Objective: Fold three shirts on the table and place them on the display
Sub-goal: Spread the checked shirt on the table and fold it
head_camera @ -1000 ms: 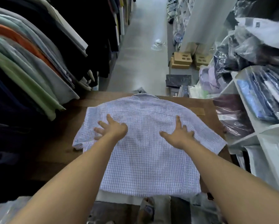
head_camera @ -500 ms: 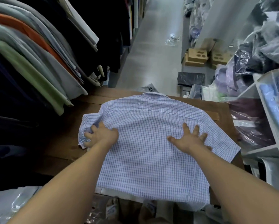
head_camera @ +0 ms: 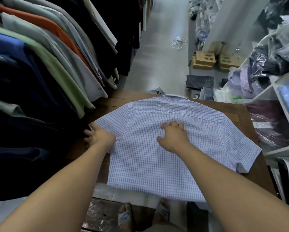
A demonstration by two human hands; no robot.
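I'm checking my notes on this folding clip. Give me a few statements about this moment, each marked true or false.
1. The checked shirt lies on the wooden table with its collar at the far side. True.
2. The right hand rests on a sleeve. False: it rests on the middle of the shirt's back.
3. The left hand holds the edge of the shirt's left sleeve. True.
4. The shirt is folded into a neat rectangle. False: its right sleeve lies spread out flat, and no fold shows.
5. The hanging clothes are on the person's right. False: they hang on the left, and the white shelves with bagged clothes stand on the right.
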